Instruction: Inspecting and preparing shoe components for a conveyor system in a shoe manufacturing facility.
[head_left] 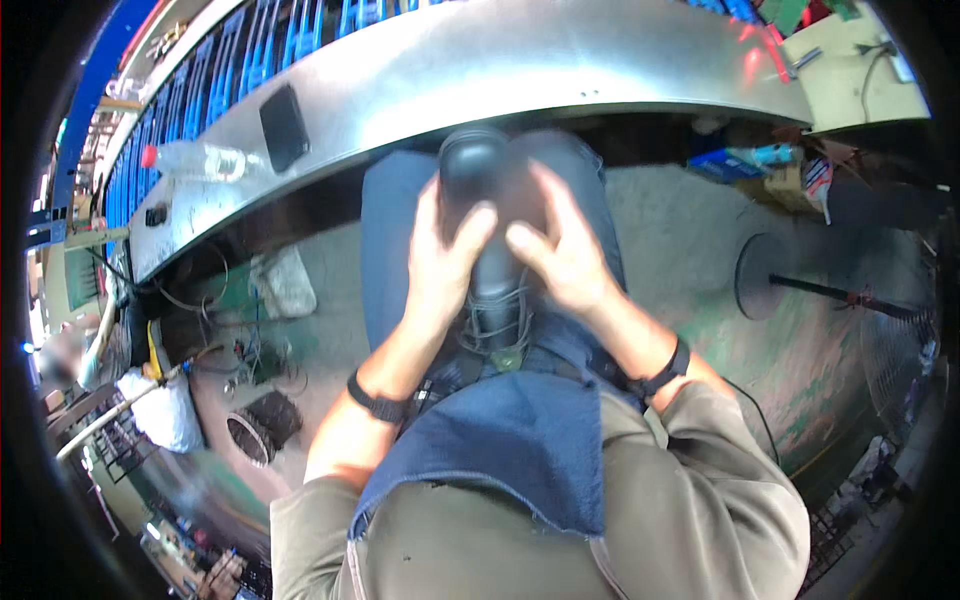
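Observation:
A black boot [492, 270] with loose laces lies lengthwise over my lap, its rounded, shiny toe pointing away from me. My left hand [442, 240] wraps its left side, thumb on top. Against the boot's right side is a dark, motion-blurred thing [522, 185]; its kind cannot be made out. My right hand [565, 245] curls round that dark thing from the right, its thumb pointing at the left thumb. Below the boot, a blue apron [490, 440] covers my waist.
A metal bench [430, 70] curves ahead of my knees, with a dark phone-like slab [285, 127] and a clear bottle [205, 161] at its left. Blue racks [260, 45] stand behind. At right are boxes [765, 165], a round-based stand [760, 277] and a fan [900, 365]. Another person sits far left.

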